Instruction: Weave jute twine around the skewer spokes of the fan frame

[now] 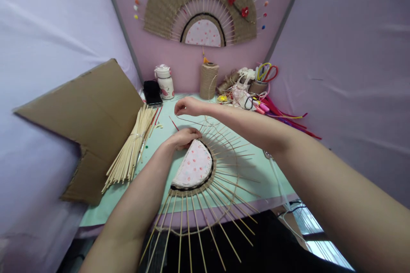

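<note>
A fan frame [194, 163] lies tilted over the table's front edge: a white half-round panel with pink dots, a black rim, and thin wooden sticks spreading outward. My left hand [186, 137] grips its upper corner, fingers closed on the rim near the first sticks. Above it, my right hand [187, 106] is raised with fingers pinched on a thin twine [192, 120]. The twine runs from the fingertips back toward the sticks. Another line of twine is woven in an arc across the sticks, farther out from the panel.
A bundle of wooden sticks [133, 147] and a cut cardboard sheet [83, 115] lie at left. Behind stand a white bottle [164, 83], a black phone-like object [152, 93] and a twine spool [209, 82]. Pipe cleaners [285, 115] and scissors [270, 72] are at right. A finished fan [160, 13] hangs on the wall.
</note>
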Tool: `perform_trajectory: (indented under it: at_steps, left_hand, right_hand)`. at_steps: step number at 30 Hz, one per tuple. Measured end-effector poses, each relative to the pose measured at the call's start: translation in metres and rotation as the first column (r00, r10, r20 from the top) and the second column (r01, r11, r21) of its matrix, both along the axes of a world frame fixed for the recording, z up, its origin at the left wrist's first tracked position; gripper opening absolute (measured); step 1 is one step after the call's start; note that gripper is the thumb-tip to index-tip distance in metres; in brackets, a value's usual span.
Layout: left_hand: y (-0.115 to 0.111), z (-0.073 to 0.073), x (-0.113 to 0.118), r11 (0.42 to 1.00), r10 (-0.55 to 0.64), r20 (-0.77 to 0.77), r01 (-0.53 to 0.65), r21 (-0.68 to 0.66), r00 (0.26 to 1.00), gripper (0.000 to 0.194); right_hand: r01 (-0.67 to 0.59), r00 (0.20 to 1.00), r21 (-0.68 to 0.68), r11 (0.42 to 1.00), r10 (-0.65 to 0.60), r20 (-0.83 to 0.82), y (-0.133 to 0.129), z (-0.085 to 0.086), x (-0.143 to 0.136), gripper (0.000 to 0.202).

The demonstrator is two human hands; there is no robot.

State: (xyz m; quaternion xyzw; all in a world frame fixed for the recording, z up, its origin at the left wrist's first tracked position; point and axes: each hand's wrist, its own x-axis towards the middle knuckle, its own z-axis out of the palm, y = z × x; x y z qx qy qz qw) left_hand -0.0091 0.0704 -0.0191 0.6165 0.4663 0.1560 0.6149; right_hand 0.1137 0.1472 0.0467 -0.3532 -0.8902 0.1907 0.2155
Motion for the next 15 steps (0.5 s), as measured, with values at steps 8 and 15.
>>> perform_trajectory:
  at_steps: [8, 15]
  left_hand:
    - [-0.005, 0.007, 0.001, 1.0, -0.008, -0.049, 0.008, 0.0, 0.999, 0.015]
    - [-0.011, 0.017, 0.003, 0.999, -0.011, -0.038, 0.009, -0.048, 0.999, 0.025]
  right_hand:
    - [0.071, 0.997, 0.085, 0.994, -0.072, 0.005, 0.003, 0.004, -0.009, 0.009]
    - [0.218, 0.953, 0.1, 0.971, -0.234, 0.192, 0.019, -0.003, 0.008, 0.03]
